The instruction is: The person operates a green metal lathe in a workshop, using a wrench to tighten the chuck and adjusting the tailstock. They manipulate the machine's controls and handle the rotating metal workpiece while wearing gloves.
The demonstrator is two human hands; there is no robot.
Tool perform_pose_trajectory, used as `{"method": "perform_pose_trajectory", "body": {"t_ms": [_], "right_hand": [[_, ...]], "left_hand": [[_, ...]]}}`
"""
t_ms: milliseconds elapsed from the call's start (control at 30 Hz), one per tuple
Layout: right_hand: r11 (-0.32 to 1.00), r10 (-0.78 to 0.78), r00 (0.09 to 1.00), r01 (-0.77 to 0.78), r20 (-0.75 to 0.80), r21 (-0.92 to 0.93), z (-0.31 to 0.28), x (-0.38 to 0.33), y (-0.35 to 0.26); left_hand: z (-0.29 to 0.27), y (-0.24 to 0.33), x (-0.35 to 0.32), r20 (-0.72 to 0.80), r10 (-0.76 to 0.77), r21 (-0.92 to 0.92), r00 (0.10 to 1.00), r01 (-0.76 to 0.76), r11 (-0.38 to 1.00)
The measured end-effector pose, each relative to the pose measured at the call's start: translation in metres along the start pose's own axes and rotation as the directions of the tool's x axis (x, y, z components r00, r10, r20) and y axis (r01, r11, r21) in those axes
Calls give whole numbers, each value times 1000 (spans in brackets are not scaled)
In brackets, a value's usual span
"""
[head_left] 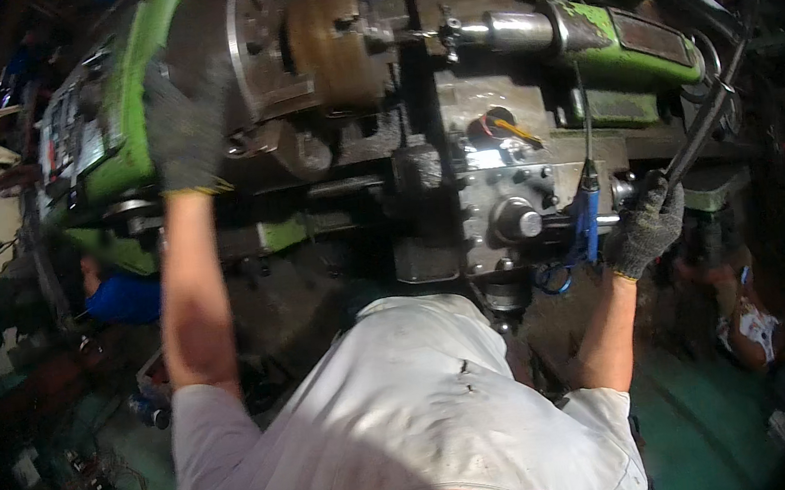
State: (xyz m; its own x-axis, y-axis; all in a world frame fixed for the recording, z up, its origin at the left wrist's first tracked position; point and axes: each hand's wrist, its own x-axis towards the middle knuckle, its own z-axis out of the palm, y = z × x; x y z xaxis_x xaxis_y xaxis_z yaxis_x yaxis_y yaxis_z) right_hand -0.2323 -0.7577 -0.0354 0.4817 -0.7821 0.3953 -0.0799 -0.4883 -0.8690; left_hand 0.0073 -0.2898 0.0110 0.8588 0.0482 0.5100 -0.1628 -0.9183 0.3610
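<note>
A long dark metal bar (701, 129) is gripped, seemingly steadied, by the grey-gloved right hand (644, 230), firmness needed; whether the left hand (187, 128) is closed cannot be told.

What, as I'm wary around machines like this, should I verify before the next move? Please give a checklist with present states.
1. Hands free of gloves, which might snag: not ok; left hand and right hand wear dark gloves.
2. Right hand at the dark bar: ok.
3. Left hand clear of the green housing: cannot tell, blurred.
4. Brown cylinder stopped: cannot tell.
5. Pale sleeves clear of machinery: ok.
6. Yellow item off the machine: not ok.
</note>
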Motion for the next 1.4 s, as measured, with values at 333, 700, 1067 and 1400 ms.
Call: {"method": "perform_pose_trajectory", "body": {"t_ms": [333,700,1067,1400], "right_hand": [[993,96,995,-96,-8,-70,15,-7,-32],[968,237,971,-237,-15,-87,15,-11,-33],[952,230,972,-236,-53,-195,15,-7,-32],[961,248,969,-246,-3,-124,10,-7,-28]], "left_hand": [[30,-24,125,347,30,81,937,-62,995],[40,-27,111,236,45,84,971,-67,994],[3,14,25,105,-19,40,994,15,999],[10,10,-58,-104,193,251,976,-162,954]]}}
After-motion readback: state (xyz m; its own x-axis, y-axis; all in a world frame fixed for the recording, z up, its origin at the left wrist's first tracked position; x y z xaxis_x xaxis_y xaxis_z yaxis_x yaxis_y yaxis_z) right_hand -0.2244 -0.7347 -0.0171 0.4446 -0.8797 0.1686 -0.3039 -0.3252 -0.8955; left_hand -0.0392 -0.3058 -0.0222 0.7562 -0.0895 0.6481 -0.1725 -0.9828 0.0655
